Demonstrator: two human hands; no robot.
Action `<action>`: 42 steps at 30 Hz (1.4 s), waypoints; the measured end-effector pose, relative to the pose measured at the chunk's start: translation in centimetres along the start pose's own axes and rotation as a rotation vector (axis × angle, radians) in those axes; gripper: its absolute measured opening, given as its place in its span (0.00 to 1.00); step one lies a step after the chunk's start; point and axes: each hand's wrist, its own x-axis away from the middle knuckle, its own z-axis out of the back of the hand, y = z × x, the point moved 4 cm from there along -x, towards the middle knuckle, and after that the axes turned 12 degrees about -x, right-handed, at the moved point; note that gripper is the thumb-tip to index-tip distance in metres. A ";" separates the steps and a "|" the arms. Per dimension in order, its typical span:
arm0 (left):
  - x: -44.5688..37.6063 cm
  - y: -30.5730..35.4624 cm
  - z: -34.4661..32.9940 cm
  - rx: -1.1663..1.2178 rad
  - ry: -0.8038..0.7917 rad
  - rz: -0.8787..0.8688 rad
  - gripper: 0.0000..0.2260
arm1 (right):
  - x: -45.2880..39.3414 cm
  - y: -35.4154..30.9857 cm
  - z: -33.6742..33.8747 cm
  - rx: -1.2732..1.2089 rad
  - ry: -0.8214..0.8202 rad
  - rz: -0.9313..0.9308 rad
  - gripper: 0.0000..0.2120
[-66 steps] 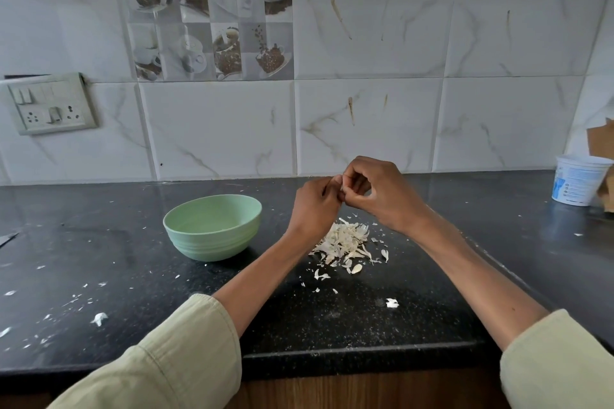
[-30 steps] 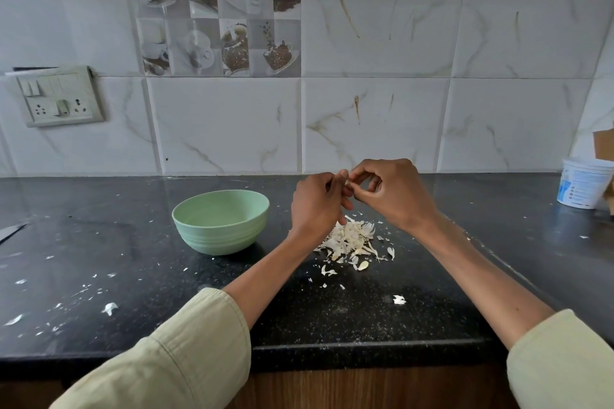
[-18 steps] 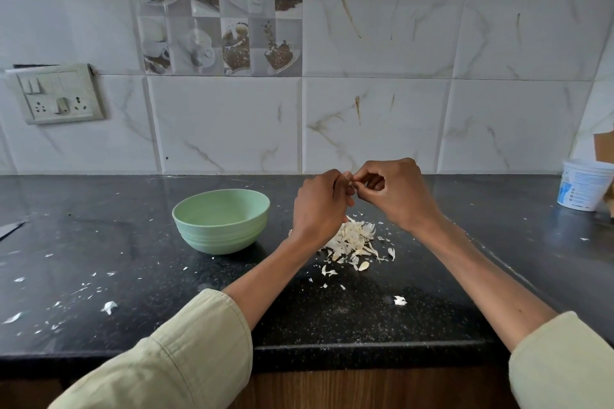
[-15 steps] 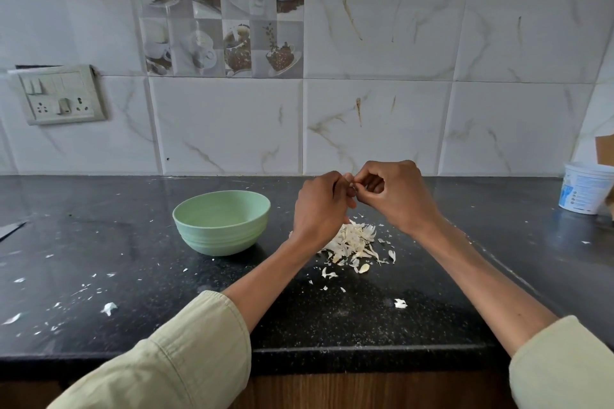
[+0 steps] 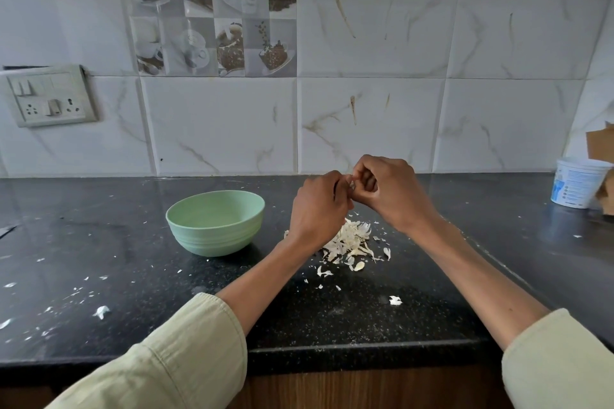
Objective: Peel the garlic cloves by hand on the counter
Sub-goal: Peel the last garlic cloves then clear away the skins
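Note:
My left hand (image 5: 319, 206) and my right hand (image 5: 390, 191) meet above the black counter (image 5: 99, 242), fingers curled together. Between their fingertips they pinch a small garlic clove (image 5: 351, 183), almost wholly hidden by the fingers. Directly below the hands lies a heap of white garlic skins (image 5: 352, 242), with loose flakes scattered toward the front. A pale green bowl (image 5: 216, 222) stands on the counter just left of my left hand; what it holds cannot be seen.
A white plastic tub (image 5: 576, 186) stands at the far right by the tiled wall, beside brown cardboard (image 5: 599, 146). Skin scraps (image 5: 101, 310) dot the counter's left front. A switch and socket plate (image 5: 50, 95) is on the wall at left. The counter's front edge (image 5: 332, 350) runs under my forearms.
Both hands stay joined over the peel heap, working the clove with small finger movements. My right fingers have curled in tighter. The bowl and heap are unmoved.

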 end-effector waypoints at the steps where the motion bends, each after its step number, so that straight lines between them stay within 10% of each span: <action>1: 0.0 0.0 0.0 -0.014 0.001 -0.006 0.15 | 0.0 0.1 0.0 0.008 0.000 -0.007 0.10; 12: -0.3 -0.6 -0.5 0.014 0.011 -0.025 0.14 | -0.1 1.2 1.0 0.040 0.106 -0.097 0.04; 18: -0.6 -1.1 -0.7 0.013 0.002 -0.021 0.06 | -0.1 1.6 1.1 0.085 -0.001 -0.174 0.21; 42: -0.2 -0.6 0.8 -0.033 0.045 -0.039 0.07 | 0.0 1.0 -0.1 -0.097 -0.206 -0.196 0.10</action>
